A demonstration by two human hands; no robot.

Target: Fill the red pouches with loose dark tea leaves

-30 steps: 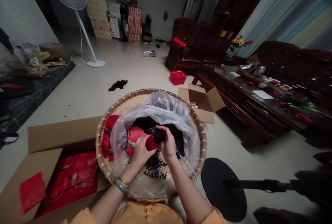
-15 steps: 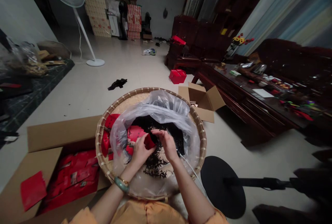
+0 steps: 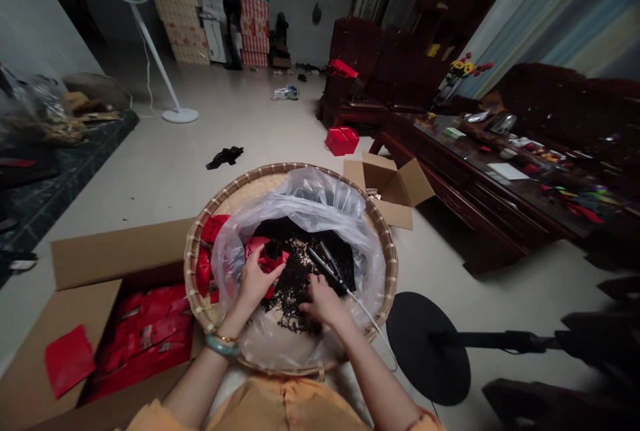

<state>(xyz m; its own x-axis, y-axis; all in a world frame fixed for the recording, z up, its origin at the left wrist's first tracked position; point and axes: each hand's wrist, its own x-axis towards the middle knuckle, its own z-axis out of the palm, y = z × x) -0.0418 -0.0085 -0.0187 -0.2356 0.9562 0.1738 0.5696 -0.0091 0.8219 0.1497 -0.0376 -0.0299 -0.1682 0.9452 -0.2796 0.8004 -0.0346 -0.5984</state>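
My left hand (image 3: pixel 256 279) grips a small red packet (image 3: pixel 274 263), its mouth turned up and dark bits showing at the opening. My right hand (image 3: pixel 324 299) reaches down into a heap of loose, dark, twisted dried leaves (image 3: pixel 293 288). Its thumb and fingers are apart, with the fingertips partly hidden among the leaves. Just beyond that hand lies a dark tool with two long arms (image 3: pixel 327 266), like a hair straightener, on a white cord. The leaves sit in a clear plastic bag (image 3: pixel 300 208) spread inside a round woven bamboo tray (image 3: pixel 227 199).
More red packets (image 3: pixel 205 268) lie at the tray's left side. A cardboard box (image 3: pixel 120 244) of red packets stands at left, another open box (image 3: pixel 413 184) beyond the tray at right. A round black base (image 3: pixel 425 344) is at right, near a dark wooden table (image 3: pixel 440 184).
My right hand has moved from above the packet's mouth down into the leaves, uncovering the tool. My left hand has shifted slightly left with the packet, whose opening now shows.
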